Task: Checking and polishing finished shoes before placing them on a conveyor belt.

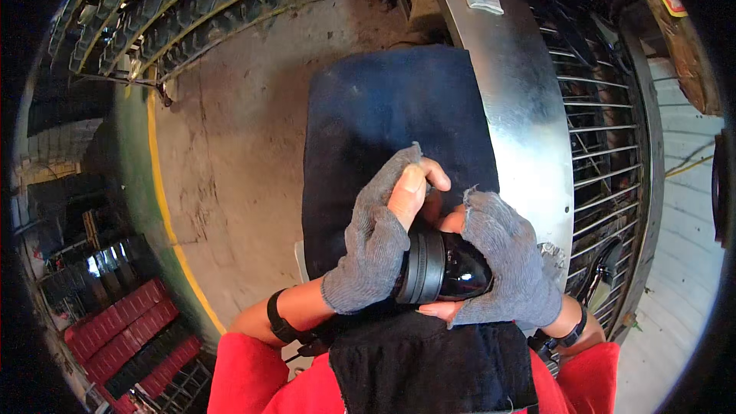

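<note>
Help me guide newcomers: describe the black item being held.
Find the navy cloth beside the metal counter. At its near end, the gloved left hand and right hand flank the black item. Its glossy, rounded end and ribbed band distinguish it from the matte cloth.

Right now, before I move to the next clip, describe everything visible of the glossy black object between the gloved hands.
The glossy black object has a smooth, rounded end toward the right that catches bright reflections. A duller, grooved band, perhaps rubber or plastic, runs along its left side. It lies close to the person's body. The right hand cups the rounded end; the left hand is against the banded side. Gloves hide the rest.
</note>
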{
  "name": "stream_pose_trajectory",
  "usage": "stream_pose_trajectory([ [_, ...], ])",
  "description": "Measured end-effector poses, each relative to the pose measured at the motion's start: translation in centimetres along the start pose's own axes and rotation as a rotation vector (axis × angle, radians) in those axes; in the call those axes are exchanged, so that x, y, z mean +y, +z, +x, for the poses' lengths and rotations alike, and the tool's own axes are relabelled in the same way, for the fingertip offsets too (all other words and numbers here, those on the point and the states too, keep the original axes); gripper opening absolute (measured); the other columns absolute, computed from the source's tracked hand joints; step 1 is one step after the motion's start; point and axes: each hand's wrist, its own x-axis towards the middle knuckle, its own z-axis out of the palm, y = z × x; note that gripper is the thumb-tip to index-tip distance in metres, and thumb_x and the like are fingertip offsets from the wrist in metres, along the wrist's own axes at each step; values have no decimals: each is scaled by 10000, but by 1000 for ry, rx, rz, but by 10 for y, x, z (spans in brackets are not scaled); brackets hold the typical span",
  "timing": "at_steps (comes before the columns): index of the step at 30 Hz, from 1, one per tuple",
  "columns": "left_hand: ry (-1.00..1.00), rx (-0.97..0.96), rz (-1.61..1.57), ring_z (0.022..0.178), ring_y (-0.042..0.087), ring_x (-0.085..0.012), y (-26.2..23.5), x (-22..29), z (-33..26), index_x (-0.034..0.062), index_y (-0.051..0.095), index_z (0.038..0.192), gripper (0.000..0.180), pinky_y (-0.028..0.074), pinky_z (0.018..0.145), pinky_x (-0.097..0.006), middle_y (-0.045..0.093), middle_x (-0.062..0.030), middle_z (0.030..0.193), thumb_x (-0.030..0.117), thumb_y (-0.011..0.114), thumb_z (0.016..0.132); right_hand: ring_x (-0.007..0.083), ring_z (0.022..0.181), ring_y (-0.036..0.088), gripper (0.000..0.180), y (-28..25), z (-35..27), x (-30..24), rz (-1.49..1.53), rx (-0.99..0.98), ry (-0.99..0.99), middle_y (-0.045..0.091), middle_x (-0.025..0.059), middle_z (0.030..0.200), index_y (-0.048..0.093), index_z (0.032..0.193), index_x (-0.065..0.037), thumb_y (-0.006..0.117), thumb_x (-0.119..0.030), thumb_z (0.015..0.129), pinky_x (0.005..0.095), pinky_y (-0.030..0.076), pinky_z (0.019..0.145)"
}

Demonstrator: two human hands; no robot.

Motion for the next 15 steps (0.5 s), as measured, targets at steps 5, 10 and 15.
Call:
stream_pose_trajectory([
  [5,-41,157,-263,797,453,-90,7,-8,-3,79,515,1025,289,425,718,-266,454,-5,968,333,444,1142,424,1038,707,803,3,3,1,-6,-4,-78,703,156,1103,660,1151,-45,964,-570,626,536,563,948],
  [10,40,215,-384,791,452,-102,6,-12,-9,82,503,1016,270,410,700,-277,439,-12,978,314,446,1142,420,1015,700,853,5,-3,2,-3,-23,-105,688,167,1100,649,1206,-54,968,-592,625,550,557,932],
  [15,85,-59,-298,873,460,-93,-4,-10,-2,67,514,1048,285,414,791,-286,470,-2,1010,329,459,1147,433,975,678,955,7,4,6,47,15,-240,659,183,1085,640,1176,-47,852,-792,619,556,539,896],
])
